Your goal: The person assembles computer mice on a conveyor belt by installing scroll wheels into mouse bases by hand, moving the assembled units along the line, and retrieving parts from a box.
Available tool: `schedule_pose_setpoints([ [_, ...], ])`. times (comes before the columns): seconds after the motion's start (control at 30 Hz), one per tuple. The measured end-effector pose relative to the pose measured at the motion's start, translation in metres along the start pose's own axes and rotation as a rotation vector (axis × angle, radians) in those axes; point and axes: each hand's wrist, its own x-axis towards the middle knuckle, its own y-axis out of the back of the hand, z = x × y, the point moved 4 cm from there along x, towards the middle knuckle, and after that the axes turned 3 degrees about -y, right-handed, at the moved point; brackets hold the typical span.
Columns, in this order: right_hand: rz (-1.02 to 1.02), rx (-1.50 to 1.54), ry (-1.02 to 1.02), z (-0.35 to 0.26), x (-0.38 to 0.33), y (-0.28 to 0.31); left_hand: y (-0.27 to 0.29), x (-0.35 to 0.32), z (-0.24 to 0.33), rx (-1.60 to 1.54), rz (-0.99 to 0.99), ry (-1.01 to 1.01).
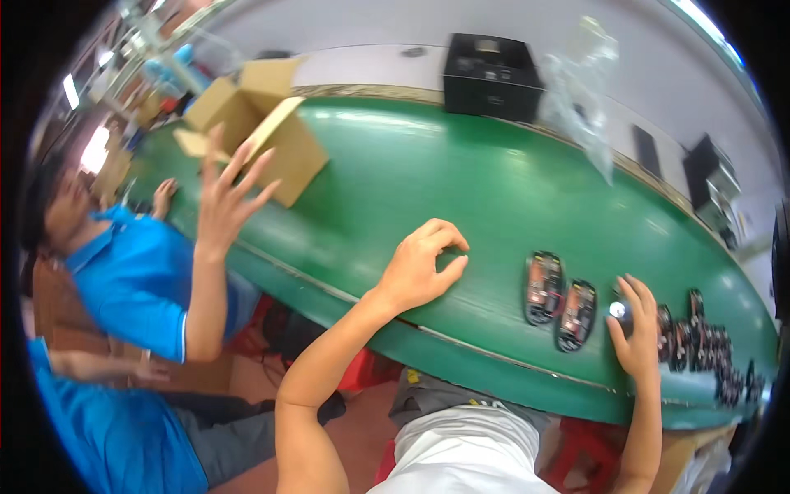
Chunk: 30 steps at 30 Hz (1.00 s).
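My left hand rests on the green tabletop. Its fingers are bent, the thumb stands apart from the index finger, and nothing shows between them. Farther right, my right hand curls around a small dark rounded piece with a shiny round spot; the fingers hide most of it. Between my hands lie two black oval open shells, one slightly farther away and the other close beside it. Circuit parts and thin wires show inside both.
Many similar black pieces crowd the table's right end. An open cardboard box stands at the far left, near a co-worker's raised hand. Along the back edge are a black box and a clear plastic bag. Another person sits lower left.
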Motion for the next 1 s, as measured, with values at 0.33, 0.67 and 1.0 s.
schedule_pose_setpoints([
  [0.33,0.062,-0.076,0.056,-0.004,0.032,-0.023,0.114,-0.087,-0.053,0.215,0.366,0.273],
  [0.67,0.122,0.658,-0.260,0.039,0.026,-0.021,0.098,-0.001,-0.091,0.476,0.178,-0.006],
  [1.0,-0.133,1.225,-0.556,0.032,0.028,-0.022,0.161,0.008,-0.181,0.676,0.388,0.148],
])
